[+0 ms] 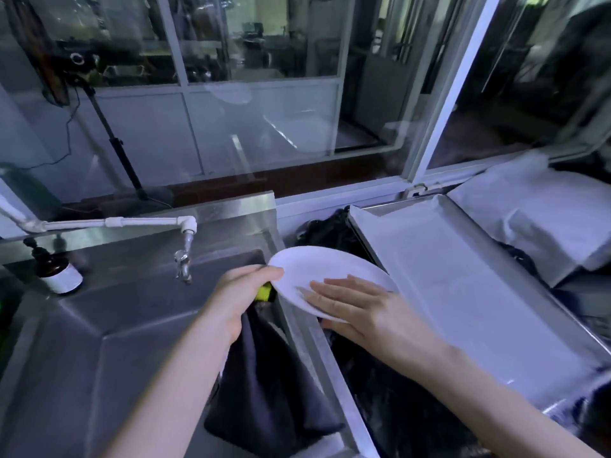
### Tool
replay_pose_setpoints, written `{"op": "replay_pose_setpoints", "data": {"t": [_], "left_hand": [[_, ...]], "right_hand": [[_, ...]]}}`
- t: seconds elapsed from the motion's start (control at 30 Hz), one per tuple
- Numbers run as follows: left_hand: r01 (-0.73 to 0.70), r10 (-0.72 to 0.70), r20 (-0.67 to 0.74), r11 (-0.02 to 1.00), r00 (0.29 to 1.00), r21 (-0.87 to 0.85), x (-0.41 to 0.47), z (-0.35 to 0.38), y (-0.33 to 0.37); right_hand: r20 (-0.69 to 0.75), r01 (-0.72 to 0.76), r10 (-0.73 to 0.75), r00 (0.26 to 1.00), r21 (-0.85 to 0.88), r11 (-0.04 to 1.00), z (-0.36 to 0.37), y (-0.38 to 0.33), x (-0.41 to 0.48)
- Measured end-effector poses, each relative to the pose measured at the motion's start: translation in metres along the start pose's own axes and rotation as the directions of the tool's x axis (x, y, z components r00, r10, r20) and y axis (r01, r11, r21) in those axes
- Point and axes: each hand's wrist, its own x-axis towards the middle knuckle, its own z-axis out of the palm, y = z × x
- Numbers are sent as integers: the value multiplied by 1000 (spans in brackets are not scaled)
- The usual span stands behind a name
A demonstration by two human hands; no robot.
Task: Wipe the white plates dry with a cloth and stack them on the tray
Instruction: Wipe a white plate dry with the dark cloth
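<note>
**White plate held beside the tray**

At the centre of the frame the white plate (317, 269) tilts above the sink (99, 325) rim, just left of the metal tray (463, 276); the left hand (238, 295) grips its left rim, a dark cloth (264, 375) hanging beneath that hand; the right hand (357, 305) lies flat on the plate, fingers straight.

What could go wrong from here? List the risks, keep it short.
1. The white plate is tilted in the air over the edge of the sink, the left hand gripping only its rim; a slip could chip it.
2. The right hand lies bare and flat on the plate's face while the cloth hangs below the left hand, so it may leave prints rather than dry it.
3. The hanging cloth could dip into the sink.
</note>
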Motion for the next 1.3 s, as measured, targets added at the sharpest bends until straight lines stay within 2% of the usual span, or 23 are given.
{"op": "replay_pose_setpoints", "data": {"t": [0.13,0.2,0.23,0.27,0.3,0.33,0.37,0.4,0.43,0.47,0.5,0.6,0.67,0.8,0.9,1.1,1.2,1.3], "left_hand": [[-39,40,8,996,999,-79,7,22,-14],[-26,24,-15,989,1000,-145,12,33,-21],[-13,9,-24,985,1000,-170,15,38,-25],[0,-5,-29,982,1000,-190,17,42,-28],[15,-22,-29,977,999,-214,18,47,-30],[33,-39,-19,971,999,-238,18,52,-32],[47,-48,1,964,999,-261,18,57,-34],[53,-47,28,960,998,-274,18,62,-35],[55,-40,57,957,998,-285,18,68,-36],[57,-34,82,954,996,-293,20,74,-36],[58,-30,99,955,995,-290,22,81,-36],[29,11,159,968,987,-248,27,104,-38],[-7,46,204,982,978,-188,33,121,-39],[-5,19,276,999,961,-53,54,160,-39],[-10,5,300,1000,954,15,77,195,-38],[-11,-1,109,994,994,111,129,277,-44],[-2,-8,49,978,999,206,154,311,-47],[42,-73,98,957,993,286,177,336,-48]], "right_hand": [[164,-242,230,959,55,969,-2,12,-21],[162,-425,398,903,202,882,-2,18,-35],[112,-522,513,851,296,800,-3,21,-42],[42,-611,643,764,365,702,-4,26,-49],[-19,-700,768,640,397,594,-4,31,-56],[-17,-789,870,492,413,455,-4,36,-62],[49,-838,934,354,460,294,-4,39,-66],[150,-821,953,262,554,138,-2,43,-69],[245,-756,943,224,654,10,0,46,-73],[297,-682,928,223,728,-69,1,49,-75],[304,-628,924,231,772,-97,1,52,-78],[255,-533,938,236,841,-94,-4,68,-86],[238,-514,946,219,852,-95,-8,87,-93],[222,-494,960,173,862,-111,-11,140,-111],[245,-504,956,161,853,-133,-8,193,-124],[304,-599,935,184,788,-139,11,308,-132],[278,-686,946,168,722,-91,26,357,-128],[260,-733,947,190,679,-40,42,396,-123]]}}
